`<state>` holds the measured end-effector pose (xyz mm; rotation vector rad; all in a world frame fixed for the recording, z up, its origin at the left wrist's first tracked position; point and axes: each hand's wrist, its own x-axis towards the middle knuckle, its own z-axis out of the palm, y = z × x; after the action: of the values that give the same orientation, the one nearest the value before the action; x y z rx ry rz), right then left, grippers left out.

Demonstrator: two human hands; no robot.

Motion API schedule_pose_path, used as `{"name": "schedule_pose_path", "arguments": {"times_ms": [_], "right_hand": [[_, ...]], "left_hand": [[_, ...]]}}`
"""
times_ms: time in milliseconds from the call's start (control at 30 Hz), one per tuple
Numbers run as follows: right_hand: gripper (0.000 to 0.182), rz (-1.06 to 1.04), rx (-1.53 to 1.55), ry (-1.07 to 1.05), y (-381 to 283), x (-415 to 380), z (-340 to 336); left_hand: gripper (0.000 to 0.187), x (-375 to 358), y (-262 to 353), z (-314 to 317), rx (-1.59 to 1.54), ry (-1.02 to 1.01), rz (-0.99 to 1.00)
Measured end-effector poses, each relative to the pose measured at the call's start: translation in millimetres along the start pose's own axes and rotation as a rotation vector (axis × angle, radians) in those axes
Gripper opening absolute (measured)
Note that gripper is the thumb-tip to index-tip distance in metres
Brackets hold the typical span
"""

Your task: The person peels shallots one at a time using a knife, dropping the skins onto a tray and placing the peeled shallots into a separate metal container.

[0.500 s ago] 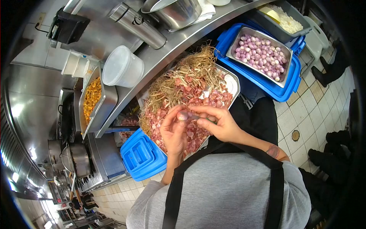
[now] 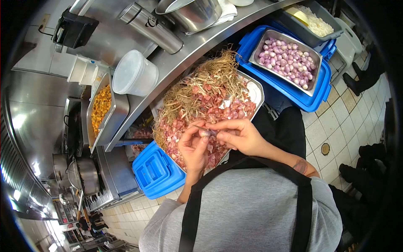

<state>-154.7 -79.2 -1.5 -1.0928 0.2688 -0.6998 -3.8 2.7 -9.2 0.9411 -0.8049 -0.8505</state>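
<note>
My left hand (image 2: 194, 145) is closed round a shallot (image 2: 204, 132), pinching it between thumb and fingertips. My right hand (image 2: 239, 136) meets it from the right, thumb and forefinger pinched at the shallot's side. A small knife is in this hand, mostly hidden by the fingers. Both hands are above a large tray (image 2: 261, 95) heaped with reddish shallots and loose skins (image 2: 205, 105). Dry, stringy roots (image 2: 218, 73) are piled along its far side.
Peeled shallots (image 2: 287, 61) fill a steel pan on a blue lid (image 2: 312, 103) at the right. Another blue lid (image 2: 157, 170) is at the left. A steel counter (image 2: 193, 46) carries a plastic tub (image 2: 135, 73) and a flask (image 2: 155, 29). People's legs show far right.
The shallot has turned and shifted slightly down in my left fingers. My right fingers have closed in beside it, and the knife is now more hidden.
</note>
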Motion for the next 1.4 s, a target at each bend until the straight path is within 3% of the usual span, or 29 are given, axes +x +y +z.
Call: {"name": "schedule_pose_path", "arguments": {"times_ms": [100,200,367,467,500,700,800,900,1000,1100,1200,1333,1400], "right_hand": [[0.029,0.236,0.344,-0.034,4.5,4.3,-11.8],[0.029,0.277,0.466,0.068,3.1,5.7,-12.7],[0.036,0.105,0.143,0.010,3.1,4.0,-2.4],[0.040,-0.139,-0.180,0.050,3.8,3.9,5.6],[0.038,-0.103,-0.242,0.060,-1.5,2.4,4.3],[0.031,-0.204,-0.294,0.097,3.3,2.7,2.6],[0.031,-0.035,-0.184,0.085,-12.3,0.0,5.4],[0.031,-0.055,-0.178,0.074,-9.9,-0.1,3.7],[0.030,0.002,-0.017,0.050,-4.5,2.0,3.4],[0.030,0.204,0.272,-0.082,1.9,5.2,-13.7],[0.031,0.358,0.511,-0.052,-2.3,5.8,-17.8],[0.030,0.183,0.319,0.165,-0.8,8.6,-14.5],[0.029,-0.011,0.052,0.228,5.0,7.9,-15.3]], "left_hand": [[0.034,0.6,2.9,4.0,-0.029,-0.004,-0.058],[0.034,6.2,1.0,7.1,-0.067,0.021,-0.113],[0.032,10.6,4.4,16.2,-0.118,0.081,-0.138],[0.033,8.4,2.2,9.2,-0.093,0.041,-0.115],[0.032,7.7,-1.1,5.6,-0.082,0.034,-0.088],[0.029,2.5,-3.8,2.5,-0.016,0.018,-0.039],[0.030,3.1,-5.0,1.6,-0.061,0.030,-0.061],[0.031,2.9,-4.3,3.2,-0.076,0.048,-0.055],[0.032,2.8,-4.2,1.8,-0.076,0.014,-0.044],[0.034,4.0,-4.1,-1.4,-0.091,-0.020,-0.077],[0.035,4.6,1.8,7.5,-0.114,-0.023,-0.137],[0.033,11.0,8.8,20.0,-0.129,0.044,-0.127],[0.033,12.8,9.2,20.0,-0.109,0.054,-0.076]]}}
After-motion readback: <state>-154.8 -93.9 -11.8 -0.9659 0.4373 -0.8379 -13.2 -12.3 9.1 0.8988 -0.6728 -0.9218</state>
